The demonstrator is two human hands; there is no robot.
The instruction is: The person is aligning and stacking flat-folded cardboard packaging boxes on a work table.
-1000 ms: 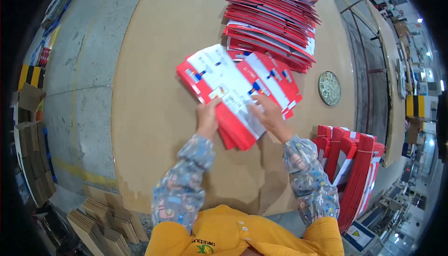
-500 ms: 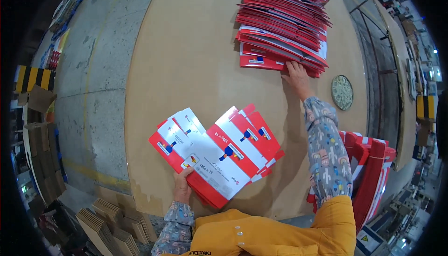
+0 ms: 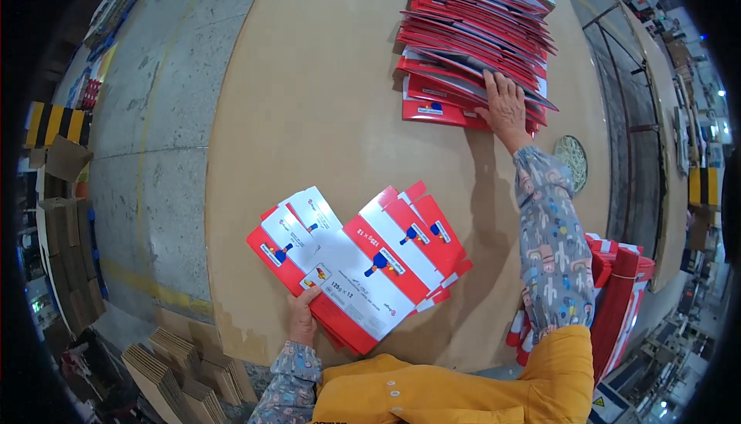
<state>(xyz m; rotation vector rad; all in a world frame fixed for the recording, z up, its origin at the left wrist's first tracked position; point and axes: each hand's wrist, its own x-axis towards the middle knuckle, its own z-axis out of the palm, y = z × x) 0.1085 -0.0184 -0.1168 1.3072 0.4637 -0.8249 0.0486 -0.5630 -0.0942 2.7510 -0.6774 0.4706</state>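
My left hand point(image 3: 303, 314) is closed on the near left edge of several flat red and white cartons point(image 3: 363, 304), with the thumb on top. These cartons lie fanned and tilted close to my body, blue figures printed on them. At the far right, a long row of overlapping folded red and white cartons point(image 3: 475, 34) leans along the table. My right hand point(image 3: 505, 106) reaches to the near end of that row. Its fingers curl over the edge of a front carton there, with the thumb lower down.
The brown table point(image 3: 309, 100) carries a round dish of pale rings point(image 3: 571, 160) beside my right forearm. Bundled red and white cartons point(image 3: 617, 285) stand off the right edge. Brown cardboard stacks point(image 3: 181, 366) sit on the floor at lower left.
My right hand has shifted from the lowest carton's edge up onto the front of the row, its fingers now over a carton there. My left hand keeps its hold.
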